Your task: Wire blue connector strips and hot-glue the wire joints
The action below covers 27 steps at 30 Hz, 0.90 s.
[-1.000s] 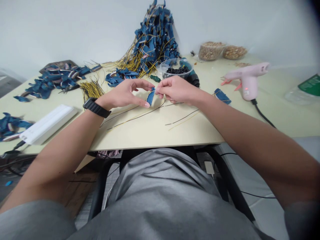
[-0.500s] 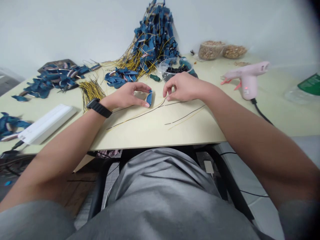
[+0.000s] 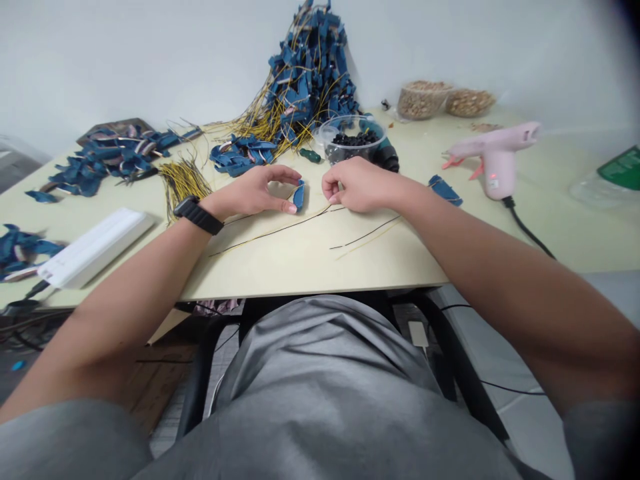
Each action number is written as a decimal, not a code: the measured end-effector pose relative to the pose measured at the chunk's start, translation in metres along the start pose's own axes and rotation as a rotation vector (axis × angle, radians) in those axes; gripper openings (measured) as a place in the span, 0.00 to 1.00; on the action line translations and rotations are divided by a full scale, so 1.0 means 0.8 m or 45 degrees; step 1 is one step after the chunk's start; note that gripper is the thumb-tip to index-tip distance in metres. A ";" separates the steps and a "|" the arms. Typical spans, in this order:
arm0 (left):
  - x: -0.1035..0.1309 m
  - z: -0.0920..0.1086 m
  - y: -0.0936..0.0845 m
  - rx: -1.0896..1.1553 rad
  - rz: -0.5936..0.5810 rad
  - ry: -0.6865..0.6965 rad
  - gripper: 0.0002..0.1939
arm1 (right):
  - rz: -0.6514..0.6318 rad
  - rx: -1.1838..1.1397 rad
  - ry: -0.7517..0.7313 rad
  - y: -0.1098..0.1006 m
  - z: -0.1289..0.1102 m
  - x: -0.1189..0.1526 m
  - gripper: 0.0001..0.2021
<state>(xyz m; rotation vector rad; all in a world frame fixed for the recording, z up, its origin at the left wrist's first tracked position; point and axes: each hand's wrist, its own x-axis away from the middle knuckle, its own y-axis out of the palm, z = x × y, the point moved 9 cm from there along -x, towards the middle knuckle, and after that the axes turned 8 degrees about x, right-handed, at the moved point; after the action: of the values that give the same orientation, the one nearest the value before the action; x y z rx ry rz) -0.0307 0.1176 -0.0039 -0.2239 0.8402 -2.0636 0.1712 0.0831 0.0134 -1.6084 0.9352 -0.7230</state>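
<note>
nearest the camera, the grey shirt point(image 3: 350, 387) is filling the bottom of my view, with the pale tabletop point(image 3: 310, 270) stretching beyond it. on the table, loose black and yellow wires point(image 3: 370, 233) are lying below my right hand point(image 3: 361, 184), and a longer wire point(image 3: 270, 232) is running from the left up to its fingertips. i am keeping the right thumb and fingers curled close together at that wire's end; i cannot tell whether they are pinching it or only touching. my left hand point(image 3: 254, 190) is holding the small blue piece point(image 3: 299, 197) between thumb and fingers, spread just as far as its length, so the piece is standing between the two hands, close above the table.

compared with a second ago, the right fingers are no longer meeting at the blue piece; they are sitting apart from it, a little lower, while the left grip is staying on it.

farther back, a clear tub point(image 3: 323, 139) is holding black bits point(image 3: 356, 138), a pink glue gun point(image 3: 500, 165) is standing off to the right, and a tall blue heap point(image 3: 314, 73) trailing yellow wires is rising against the wall.
</note>
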 end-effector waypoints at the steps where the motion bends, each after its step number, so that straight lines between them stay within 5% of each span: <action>1: 0.000 0.000 -0.001 -0.024 -0.003 0.010 0.55 | 0.005 0.000 -0.012 -0.001 -0.001 0.000 0.16; 4: 0.000 0.001 -0.011 -0.121 0.021 0.045 0.53 | 0.015 0.015 -0.025 -0.004 -0.005 0.000 0.18; 10: 0.004 0.012 -0.033 -0.224 0.138 0.110 0.34 | 0.014 0.040 0.006 -0.013 -0.008 0.004 0.17; 18: 0.010 0.057 0.007 -0.095 0.023 0.177 0.35 | 0.086 -0.178 0.000 -0.014 -0.018 0.002 0.13; 27: 0.012 0.052 0.012 -0.002 -0.021 0.080 0.22 | 0.193 -0.678 0.011 -0.003 -0.024 -0.008 0.18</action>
<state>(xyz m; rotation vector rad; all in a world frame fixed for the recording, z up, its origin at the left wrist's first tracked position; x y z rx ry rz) -0.0121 0.0862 0.0199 -0.1678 0.8804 -2.0944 0.1522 0.0789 0.0201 -1.9632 1.3169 -0.3900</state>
